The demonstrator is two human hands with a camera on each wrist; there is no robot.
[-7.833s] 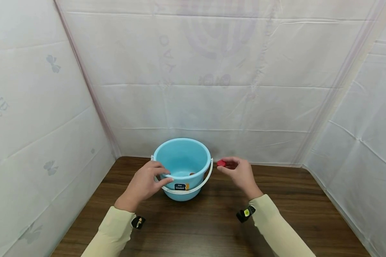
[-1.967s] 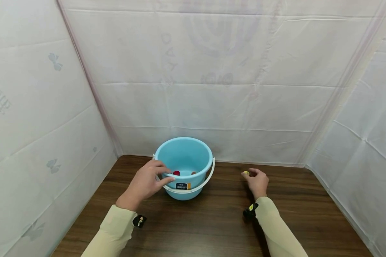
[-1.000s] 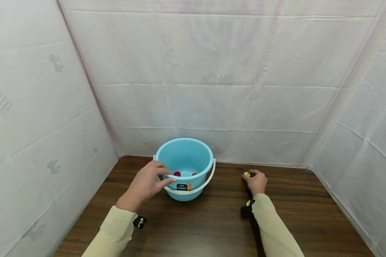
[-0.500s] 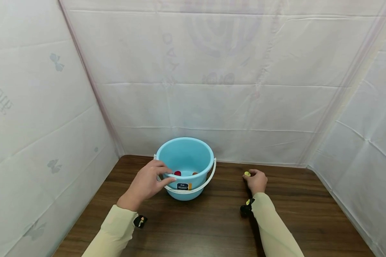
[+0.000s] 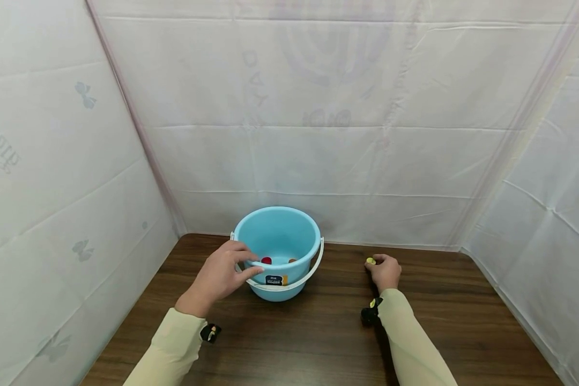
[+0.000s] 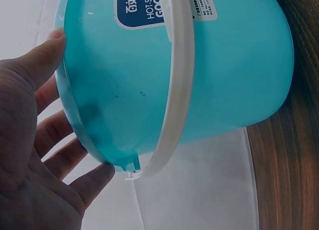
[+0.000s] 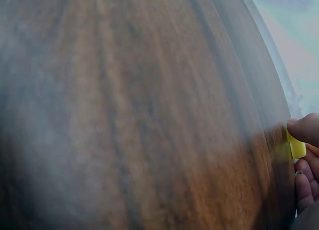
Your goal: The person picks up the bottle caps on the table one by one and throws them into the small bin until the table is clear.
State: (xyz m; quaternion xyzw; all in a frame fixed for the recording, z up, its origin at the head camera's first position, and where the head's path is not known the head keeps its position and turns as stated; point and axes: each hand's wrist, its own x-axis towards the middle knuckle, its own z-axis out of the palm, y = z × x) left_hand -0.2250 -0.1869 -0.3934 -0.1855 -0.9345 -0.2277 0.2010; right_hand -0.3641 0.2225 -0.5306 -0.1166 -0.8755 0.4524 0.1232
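Note:
A light blue bucket (image 5: 280,230) with a white handle (image 5: 313,268) stands upright on the wooden table. My left hand (image 5: 222,272) grips its near left rim, thumb outside and fingers over the edge; the left wrist view shows the same hold on the bucket (image 6: 119,75). Inside, at the bottom, lie a small red piece (image 5: 266,260) and a small orange-brown piece (image 5: 292,260), both partly hidden by the near rim. To the right of the bucket, my right hand (image 5: 386,272) pinches a small round yellow piece (image 5: 370,261) low over the table, seen edge-on in the right wrist view.
The dark wooden table (image 5: 289,343) ends against a white sheet wall (image 5: 289,161) behind the bucket. More white sheeting hangs on the left (image 5: 67,214) and right (image 5: 550,268). Black wrist bands sit on both sleeves.
Since the oldest frame, the red piece has gone from my right hand into the bucket. That hand has moved right and now pinches the yellow piece; it has barely moved lately. The left hand stays put.

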